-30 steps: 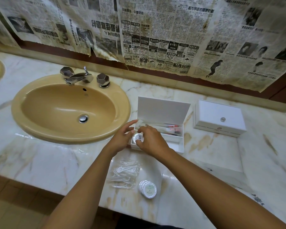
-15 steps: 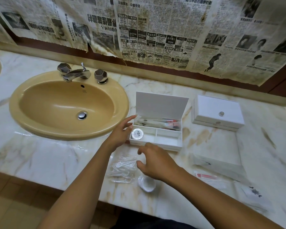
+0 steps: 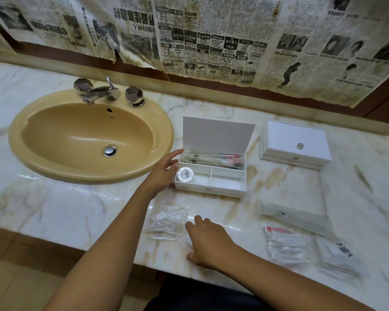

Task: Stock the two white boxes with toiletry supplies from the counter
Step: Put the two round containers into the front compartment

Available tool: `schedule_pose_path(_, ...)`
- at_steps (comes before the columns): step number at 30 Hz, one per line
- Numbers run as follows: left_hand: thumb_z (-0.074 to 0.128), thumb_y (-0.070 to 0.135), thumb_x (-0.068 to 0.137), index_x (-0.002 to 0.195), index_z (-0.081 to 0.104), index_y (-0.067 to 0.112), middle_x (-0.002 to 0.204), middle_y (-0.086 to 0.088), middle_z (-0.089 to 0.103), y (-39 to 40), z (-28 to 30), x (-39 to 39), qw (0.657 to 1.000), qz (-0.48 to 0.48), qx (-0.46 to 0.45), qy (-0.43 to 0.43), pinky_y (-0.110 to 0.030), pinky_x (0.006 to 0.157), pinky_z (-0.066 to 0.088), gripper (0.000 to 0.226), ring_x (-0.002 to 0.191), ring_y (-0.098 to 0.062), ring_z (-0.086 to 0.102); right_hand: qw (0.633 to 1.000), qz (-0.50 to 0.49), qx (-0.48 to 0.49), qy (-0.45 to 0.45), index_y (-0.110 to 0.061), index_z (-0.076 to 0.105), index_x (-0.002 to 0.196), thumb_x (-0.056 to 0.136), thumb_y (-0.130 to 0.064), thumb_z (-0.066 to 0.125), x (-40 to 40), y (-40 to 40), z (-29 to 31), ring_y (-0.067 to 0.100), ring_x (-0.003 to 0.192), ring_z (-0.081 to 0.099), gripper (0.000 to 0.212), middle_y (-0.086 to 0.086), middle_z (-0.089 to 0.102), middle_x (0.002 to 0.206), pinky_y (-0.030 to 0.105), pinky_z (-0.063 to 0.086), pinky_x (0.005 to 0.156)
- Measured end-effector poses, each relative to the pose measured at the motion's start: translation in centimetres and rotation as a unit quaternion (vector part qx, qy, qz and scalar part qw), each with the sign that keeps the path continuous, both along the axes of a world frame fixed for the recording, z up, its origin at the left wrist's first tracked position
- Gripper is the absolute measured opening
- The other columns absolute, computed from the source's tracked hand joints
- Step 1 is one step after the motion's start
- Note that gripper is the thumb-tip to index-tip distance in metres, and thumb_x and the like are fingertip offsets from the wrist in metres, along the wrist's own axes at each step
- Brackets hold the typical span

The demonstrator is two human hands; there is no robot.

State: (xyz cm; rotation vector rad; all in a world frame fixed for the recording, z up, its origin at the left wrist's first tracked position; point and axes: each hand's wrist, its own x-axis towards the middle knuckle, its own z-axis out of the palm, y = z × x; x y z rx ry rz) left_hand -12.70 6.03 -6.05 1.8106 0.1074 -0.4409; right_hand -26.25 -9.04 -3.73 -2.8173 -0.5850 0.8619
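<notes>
Two white boxes (image 3: 211, 173) (image 3: 294, 145); floss picks (image 3: 166, 218) beside right hand (image 3: 208, 242).

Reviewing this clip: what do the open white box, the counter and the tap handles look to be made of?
Open white box: seemingly rigid plastic or coated board, smooth matte white with thin straight walls.
Counter: polished marble or a lookalike, glossy with tan veins and reflections.
Tap handles: faceted metal, seemingly chrome-plated, shiny grey.

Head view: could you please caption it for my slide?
Left hand steadies the open white box; right hand reaches toward counter supplies.
</notes>
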Motion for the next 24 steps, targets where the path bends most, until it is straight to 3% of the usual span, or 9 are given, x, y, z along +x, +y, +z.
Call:
schedule_pose_path(3, 0.041, 0.021, 0.104, 0.137, 0.046, 0.046, 0.13, 0.003, 0.053, 0.0, 0.1, 0.0, 1.0, 0.001, 0.002, 0.0, -0.016, 0.073, 0.038, 0.042, 0.123, -0.009, 0.047, 1.0, 0.007, 0.007, -0.015, -0.005, 0.049, 0.114, 0.083, -0.004, 0.058, -0.2, 0.3, -0.8, 0.031, 0.091, 0.049, 0.032, 0.016, 0.046, 0.115, 0.03, 0.028, 0.056)
schedule_pose_path(7, 0.041, 0.022, 0.104, 0.137, 0.046, 0.047, 0.13, 0.003, 0.052, 0.0, 0.1, 0.0, 1.0, -0.002, 0.005, -0.001, -0.016, 0.073, 0.038, 0.042, 0.122, -0.008, 0.047, 0.999, 0.019, 0.023, -0.024, -0.003, 0.053, 0.107, 0.081, 0.005, 0.052, 0.1, 0.3, -1.3, 0.025, 0.075, 0.035, 0.027, 0.018, 0.047, 0.11, 0.027, 0.011, 0.047)
schedule_pose_path(10, 0.041, 0.021, 0.104, 0.136, 0.046, 0.048, 0.13, 0.004, 0.052, 0.0, 0.1, -0.1, 1.0, -0.002, 0.002, -0.003, -0.016, 0.073, 0.038, 0.042, 0.122, -0.008, 0.047, 0.999, 0.014, 0.017, -0.033, -0.002, 0.054, 0.105, 0.081, 0.005, 0.051, 0.7, 0.0, -1.4, 0.029, 0.078, 0.043, 0.025, 0.018, 0.048, 0.11, 0.028, 0.015, 0.047)
schedule_pose_path(13, 0.041, 0.019, 0.104, 0.136, 0.046, 0.046, 0.131, 0.003, 0.053, 0.0, 0.1, -0.1, 1.0, -0.004, -0.001, -0.007, -0.014, 0.074, 0.038, 0.043, 0.124, -0.007, 0.047, 0.999, -0.007, 0.007, -0.049, -0.002, 0.054, 0.107, 0.082, 0.002, 0.05, 2.1, -0.6, -1.3, 0.033, 0.091, 0.053, 0.026, 0.017, 0.049, 0.112, 0.031, 0.032, 0.061)
schedule_pose_path(20, 0.041, 0.021, 0.104, 0.138, 0.046, 0.045, 0.13, 0.004, 0.052, 0.1, 0.1, 0.0, 1.0, -0.003, -0.005, -0.002, -0.018, 0.075, 0.042, 0.042, 0.125, -0.007, 0.045, 0.997, -0.036, 0.0, -0.073, -0.005, 0.056, 0.105, 0.082, -0.004, 0.054, 5.2, -1.4, -0.7, 0.035, 0.094, 0.057, 0.024, 0.015, 0.055, 0.108, 0.03, 0.033, 0.065)
schedule_pose_path(24, 0.041, 0.021, 0.104, 0.138, 0.046, 0.046, 0.131, 0.004, 0.052, 0.2, 0.0, 0.0, 1.0, -0.005, -0.003, -0.008, -0.021, 0.078, 0.044, 0.042, 0.125, -0.005, 0.045, 0.996, -0.022, -0.012, -0.084, -0.01, 0.053, 0.115, 0.081, -0.013, 0.059, 5.2, -1.2, -0.1, 0.032, 0.103, 0.054, 0.034, 0.012, 0.051, 0.114, 0.03, 0.033, 0.07)
